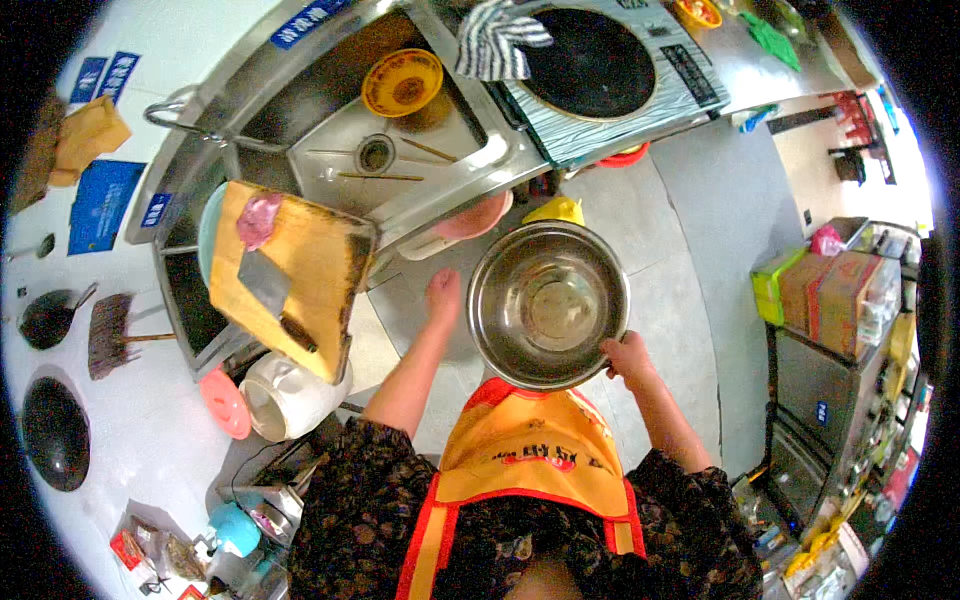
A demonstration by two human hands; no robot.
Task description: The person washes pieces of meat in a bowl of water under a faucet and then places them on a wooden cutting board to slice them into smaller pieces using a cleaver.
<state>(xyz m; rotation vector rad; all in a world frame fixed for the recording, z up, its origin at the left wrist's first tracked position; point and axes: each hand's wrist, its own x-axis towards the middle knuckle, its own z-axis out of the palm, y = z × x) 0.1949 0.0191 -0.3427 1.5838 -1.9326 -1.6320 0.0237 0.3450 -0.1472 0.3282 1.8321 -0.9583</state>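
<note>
My right hand grips the lower right rim of a round stainless steel basin, held in front of my apron. Its shiny inside faces up and I see nothing lying in it. To the left of the basin hangs my left hand, apart from it; its fingers are too unclear to read. Further left, a wooden cutting board lies across the sink's edge. On the board are a cleaver with a dark handle and a piece of pink raw meat.
The steel sink holds a yellow patterned bowl and several chopsticks. A round black cooktop with a striped cloth stands beyond. A white jar sits below the board. Cardboard boxes top a steel cabinet at right.
</note>
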